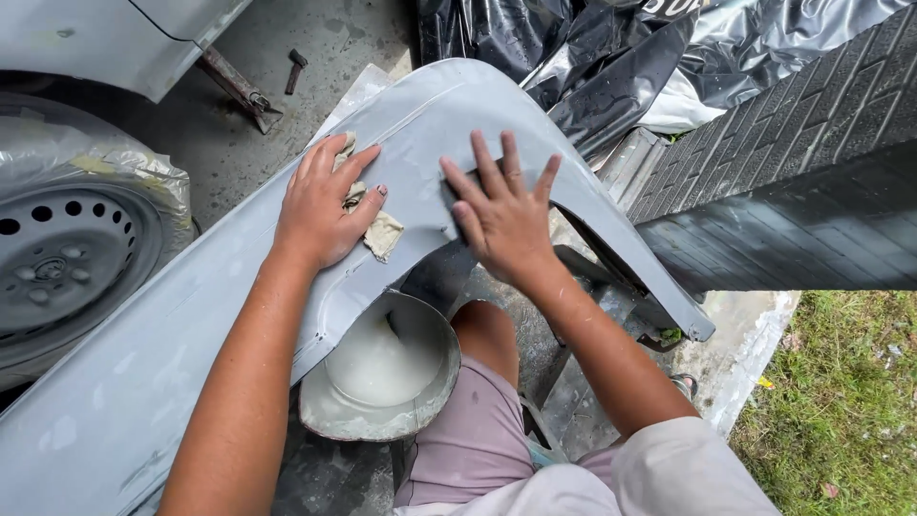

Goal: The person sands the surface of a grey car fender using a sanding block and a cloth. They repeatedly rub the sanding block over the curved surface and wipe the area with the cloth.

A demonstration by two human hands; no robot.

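Concrete floor (229,143): wheel (67,258) far left, milky-water bowl (382,373) near centre, black plastic sheet (592,67) far right.

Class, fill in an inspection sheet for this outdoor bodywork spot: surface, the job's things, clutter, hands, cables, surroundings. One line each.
Surface: rough concrete ground, damp-looking, with grass at the right edge.
Job's things: grey primed car fender lying across the view; beige rag on it; dented metal bowl of cloudy water below it.
Clutter: small dark metal piece on the concrete; black plastic sheet crumpled behind.
Hands: left hand flat on the rag; right hand pressed flat on the fender, something dark under its fingers, unclear what.
Cables: nothing seen.
Surroundings: plastic-wrapped wheel of a car at left; dark brick-patterned wall at right.
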